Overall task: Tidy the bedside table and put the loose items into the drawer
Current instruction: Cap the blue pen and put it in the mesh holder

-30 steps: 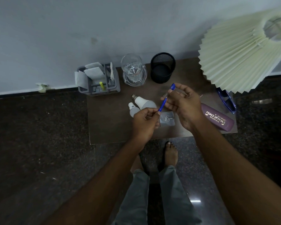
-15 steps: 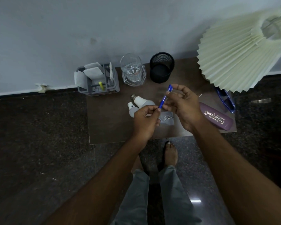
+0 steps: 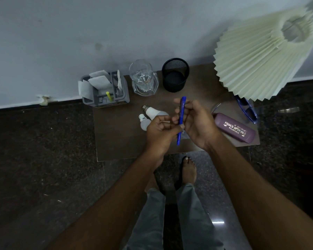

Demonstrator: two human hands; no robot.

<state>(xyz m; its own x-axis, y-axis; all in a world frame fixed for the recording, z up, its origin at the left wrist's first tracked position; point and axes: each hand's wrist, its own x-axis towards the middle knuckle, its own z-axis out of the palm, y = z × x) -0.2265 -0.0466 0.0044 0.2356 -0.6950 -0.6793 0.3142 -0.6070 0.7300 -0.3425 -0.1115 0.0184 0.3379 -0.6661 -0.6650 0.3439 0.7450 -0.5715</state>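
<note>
A blue pen (image 3: 181, 114) is held above the brown bedside table (image 3: 116, 139), pointing almost straight away from me. My left hand (image 3: 160, 131) pinches its lower half, and the fingers of my right hand (image 3: 197, 123) curl around its upper half. Two white light bulbs (image 3: 152, 112) lie on the table just left of my left hand. A purple glasses case (image 3: 235, 129) lies to the right, with blue sunglasses (image 3: 248, 111) behind it. A small clear packet (image 3: 186, 136) is mostly hidden under my hands.
Along the wall stand a grey organiser (image 3: 105, 98) with papers and a yellow marker, a drinking glass (image 3: 143, 78) and a black mesh pen cup (image 3: 175, 74). A pleated cream lampshade (image 3: 257, 56) overhangs the table's right side. My feet are at the table's front edge.
The pen has swung from a slant to nearly upright in view. My hands have come closer together, and the pen's lower end now sticks out below my left hand.
</note>
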